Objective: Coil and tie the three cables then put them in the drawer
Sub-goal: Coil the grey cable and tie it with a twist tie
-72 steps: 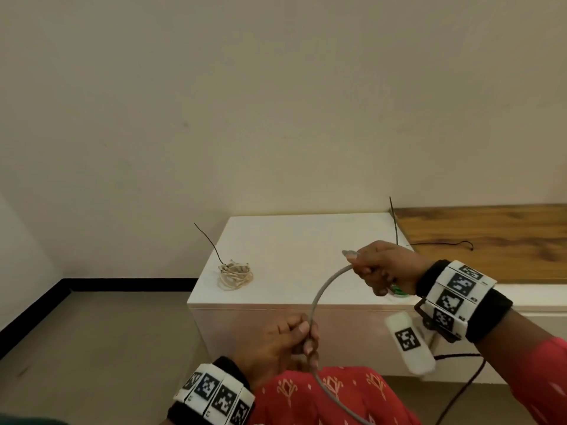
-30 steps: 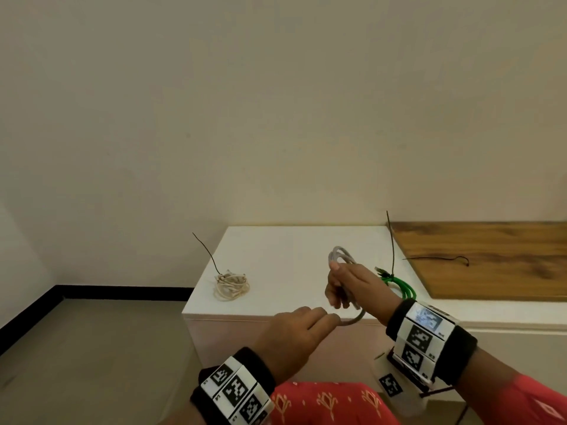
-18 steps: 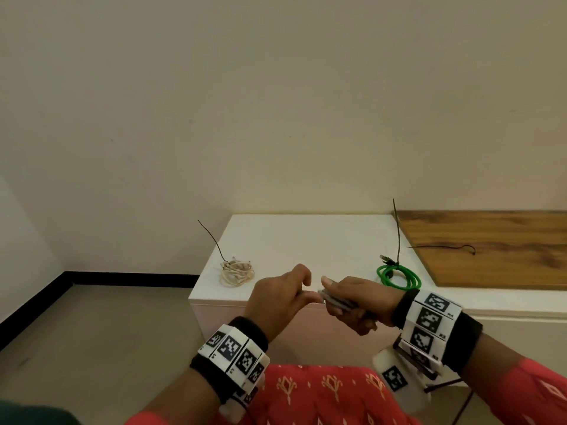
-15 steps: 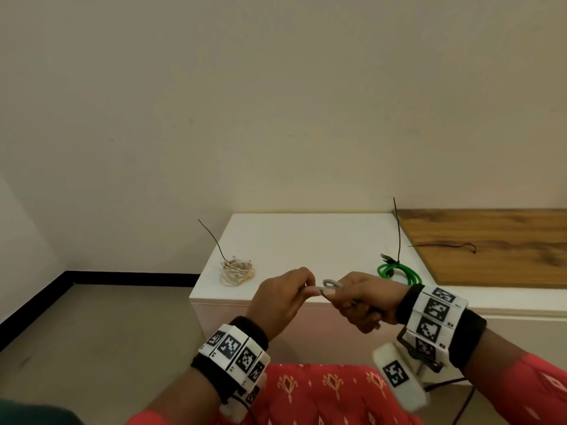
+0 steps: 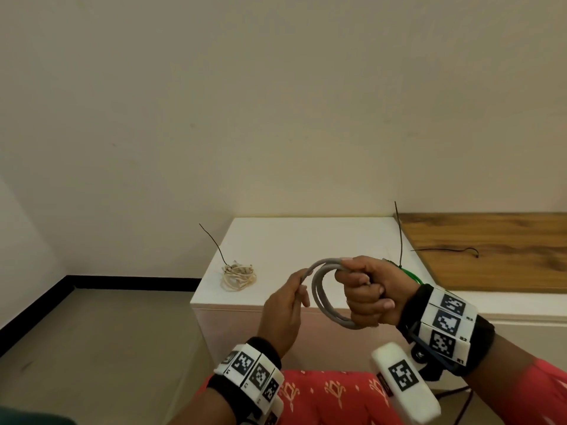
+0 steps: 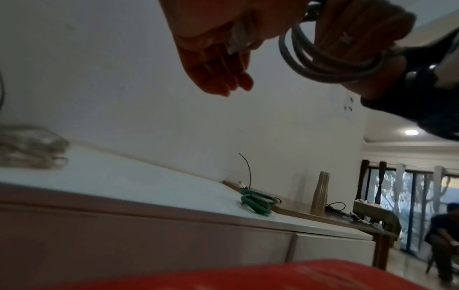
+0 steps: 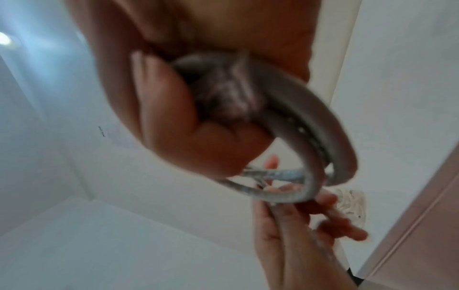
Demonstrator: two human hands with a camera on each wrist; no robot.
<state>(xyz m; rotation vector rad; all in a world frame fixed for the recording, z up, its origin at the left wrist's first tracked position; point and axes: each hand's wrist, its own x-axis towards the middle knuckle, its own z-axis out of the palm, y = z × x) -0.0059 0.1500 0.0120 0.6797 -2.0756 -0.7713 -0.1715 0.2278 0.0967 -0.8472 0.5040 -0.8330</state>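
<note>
Right hand (image 5: 369,291) fisted round grey cable (image 5: 322,297) coils, keeping loops stacked above lap, off bench (image 5: 294,240). Left hand (image 5: 287,302) pinching free end, likely feeding last turn. Green cable (image 6: 255,202), cream cable (image 5: 238,273) on bench, coiled.

We see a matt grey rubbery-jacketed cable (image 5: 322,297), smooth white matt cabinet top (image 5: 306,240), brown grained wood panel (image 5: 491,250), and patterned red cloth (image 5: 322,397) below.

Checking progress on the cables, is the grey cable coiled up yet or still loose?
Coiled but untied: the grey cable hangs in loops from the right hand, while the left hand pinches its free end.
</note>
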